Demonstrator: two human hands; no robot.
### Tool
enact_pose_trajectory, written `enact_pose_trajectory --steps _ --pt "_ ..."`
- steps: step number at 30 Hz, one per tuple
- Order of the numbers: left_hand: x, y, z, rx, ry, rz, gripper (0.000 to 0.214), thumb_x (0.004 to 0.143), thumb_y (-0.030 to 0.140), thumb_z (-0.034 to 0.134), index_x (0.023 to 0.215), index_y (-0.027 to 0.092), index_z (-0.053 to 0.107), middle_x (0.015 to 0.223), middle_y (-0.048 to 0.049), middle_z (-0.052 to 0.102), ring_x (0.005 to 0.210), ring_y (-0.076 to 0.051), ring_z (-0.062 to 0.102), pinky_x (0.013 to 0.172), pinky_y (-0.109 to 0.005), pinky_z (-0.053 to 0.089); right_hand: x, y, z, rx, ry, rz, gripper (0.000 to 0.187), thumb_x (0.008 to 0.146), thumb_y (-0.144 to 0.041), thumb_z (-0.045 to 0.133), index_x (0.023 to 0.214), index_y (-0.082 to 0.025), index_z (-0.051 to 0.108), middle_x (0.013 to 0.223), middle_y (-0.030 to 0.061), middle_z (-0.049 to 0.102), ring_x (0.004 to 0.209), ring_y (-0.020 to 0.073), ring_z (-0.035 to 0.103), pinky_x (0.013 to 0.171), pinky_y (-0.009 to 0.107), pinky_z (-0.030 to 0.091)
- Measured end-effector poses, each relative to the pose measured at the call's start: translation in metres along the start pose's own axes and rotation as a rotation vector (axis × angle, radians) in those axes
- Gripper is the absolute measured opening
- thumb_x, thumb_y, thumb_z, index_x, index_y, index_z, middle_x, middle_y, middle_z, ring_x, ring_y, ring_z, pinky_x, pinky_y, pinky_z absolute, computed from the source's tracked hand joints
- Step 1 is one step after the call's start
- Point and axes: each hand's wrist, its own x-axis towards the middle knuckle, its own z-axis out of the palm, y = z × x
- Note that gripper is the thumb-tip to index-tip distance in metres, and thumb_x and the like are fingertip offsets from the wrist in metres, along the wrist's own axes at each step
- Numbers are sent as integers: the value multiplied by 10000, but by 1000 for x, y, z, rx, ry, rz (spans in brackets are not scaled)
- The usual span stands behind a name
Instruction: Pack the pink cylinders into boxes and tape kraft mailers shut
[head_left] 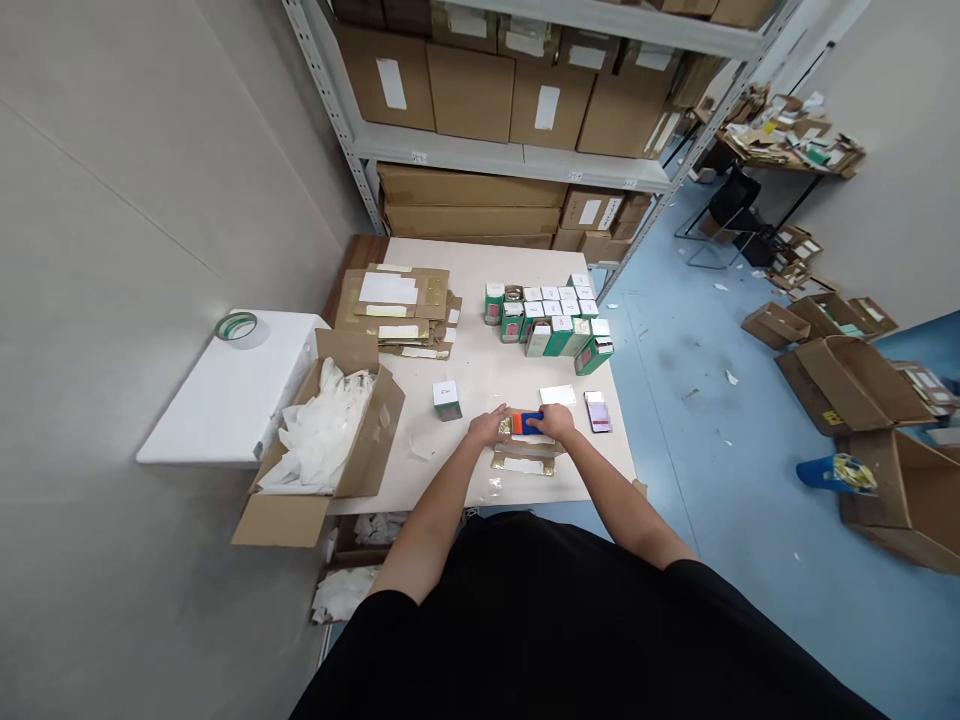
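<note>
At the near edge of the table, my right hand (556, 421) is closed round a blue and orange tape dispenser (530, 423). The dispenser lies over a small brown cardboard box (525, 462) with a white label and shiny tape on it. My left hand (487, 427) grips the left end of that cardboard; its fingertips are partly hidden. A white card (557, 395) lies just beyond my right hand, and a phone (598, 412) with a lit screen is to its right. Left of my hands stands a single small green and white box (447, 400).
Several green and white boxes (559, 325) stand grouped at the back right. Flattened cardboard (390, 310) is stacked at the back left. An open carton (386, 430) of white packing material stands left, beside a tape roll (236, 325). A loaded shelf (510, 155) rises behind the table.
</note>
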Motion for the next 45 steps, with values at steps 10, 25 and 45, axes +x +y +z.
enact_pose_trajectory --steps 10,25,45 --pt "4 11 5 -76 33 -172 974 670 457 877 1546 439 451 1719 7 275 1371 -369 548 1072 -417 480 -18 -2 -4 13 17 109 488 881 -620 700 1049 -169 774 1087 191 764 1040 298 717 817 321 507" --pt "1 6 -1 -57 22 -105 1030 723 395 828 1621 386 324 1737 -12 194 1374 -305 571 1019 -317 494 -51 169 -43 43 -3 391 534 781 -610 806 1002 -127 751 949 176 746 919 297 719 693 304 480" --pt "6 20 -5 78 -61 -189 1041 754 334 830 1639 366 284 1751 -45 133 1457 -306 484 1052 -329 491 -24 108 83 245 96 523 319 987 -428 585 1120 -176 728 1081 200 760 1053 301 716 878 359 504"
